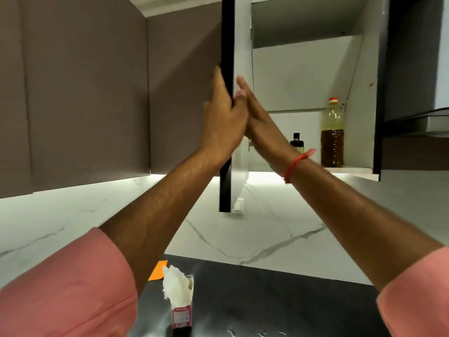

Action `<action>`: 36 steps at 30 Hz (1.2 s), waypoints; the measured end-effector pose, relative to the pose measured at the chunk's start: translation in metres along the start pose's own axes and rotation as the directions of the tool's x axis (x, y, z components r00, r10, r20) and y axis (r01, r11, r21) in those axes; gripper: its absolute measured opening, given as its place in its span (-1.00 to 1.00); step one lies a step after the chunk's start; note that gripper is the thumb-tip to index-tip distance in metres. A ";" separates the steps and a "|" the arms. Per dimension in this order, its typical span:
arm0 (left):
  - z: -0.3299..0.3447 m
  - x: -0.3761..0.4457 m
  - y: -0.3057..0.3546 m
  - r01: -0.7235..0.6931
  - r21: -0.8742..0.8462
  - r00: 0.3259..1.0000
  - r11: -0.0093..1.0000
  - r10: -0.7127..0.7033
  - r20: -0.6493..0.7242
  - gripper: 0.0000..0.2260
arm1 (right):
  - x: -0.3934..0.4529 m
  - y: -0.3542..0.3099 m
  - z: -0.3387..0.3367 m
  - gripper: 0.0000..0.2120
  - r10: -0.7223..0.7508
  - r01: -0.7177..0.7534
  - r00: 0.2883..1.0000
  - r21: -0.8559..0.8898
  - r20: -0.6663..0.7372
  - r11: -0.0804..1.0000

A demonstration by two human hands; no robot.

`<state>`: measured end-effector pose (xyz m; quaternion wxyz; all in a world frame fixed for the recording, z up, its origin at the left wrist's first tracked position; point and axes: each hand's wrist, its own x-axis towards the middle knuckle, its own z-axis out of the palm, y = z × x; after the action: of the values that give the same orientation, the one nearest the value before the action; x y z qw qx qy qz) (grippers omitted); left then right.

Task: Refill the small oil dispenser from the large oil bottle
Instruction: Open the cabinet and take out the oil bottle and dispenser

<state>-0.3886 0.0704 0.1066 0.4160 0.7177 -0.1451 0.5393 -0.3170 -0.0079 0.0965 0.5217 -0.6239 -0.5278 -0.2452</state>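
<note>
**Large oil bottle [332, 139] upright on the bottom shelf, door held wide**

Stood at the right end of the cabinet's bottom shelf [352, 170], close to the right wall, amber oil filling roughly the lower half, cap on. Shared that shelf with the small oil dispenser [297, 142], dark-capped, set a little to the left and partly hidden behind the right wrist. Touched neither so far.

Closed the left grip [224, 117] around the dark front edge of the cabinet door [227, 45], fingers on the outer face, thumb tucked to the inner side. Laid the right grip [257, 115] flat against the white inner face just beside it, fingers straight, holding nothing. Judged as a two-handed hold meant to swing the door fully clear and free the opening for a reach.

Showed the door edge-on, jutting out toward the camera at the left of the opening. Offered bare shelf between door and dispenser, and headroom above the bottle's cap below the next shelf. Looked tight only on the right, bottle near the wall, so likely best approached from the front or left.

Offered a dark table [267, 300] below, with a tissue-stuffed container [179, 295] and an orange scrap [158, 271] toward the left, and open surface to the right, probably enough for setting both vessels down.
</note>
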 end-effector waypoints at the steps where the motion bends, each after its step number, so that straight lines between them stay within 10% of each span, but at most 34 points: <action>1: -0.010 0.000 -0.004 0.013 0.040 1.000 0.999 -0.013 -0.016 -0.44 | 0.001 0.001 0.009 -0.47 -0.012 0.012 1.000 -0.034 0.011 0.999; 25: -0.079 0.011 -0.072 0.085 0.338 0.963 0.937 0.010 -0.271 -0.50 | 0.020 0.020 0.108 -0.36 -0.059 0.071 0.997 -0.290 0.050 0.954; 32: -0.055 0.009 -0.052 -0.194 0.775 0.902 0.602 0.420 -0.100 -0.34 | 0.006 0.038 0.075 -0.39 -0.096 0.097 0.995 -0.293 0.017 0.951; 36: -0.006 0.002 -0.045 -0.313 0.686 0.908 0.657 0.419 0.013 -0.37 | -0.002 0.062 0.041 -0.33 -0.059 0.054 0.998 -0.288 -0.010 0.956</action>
<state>-0.3619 0.1028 0.0891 0.0195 0.7326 -0.0507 0.6785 -0.2707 0.0345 0.0566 0.4232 -0.6754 -0.4993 -0.3397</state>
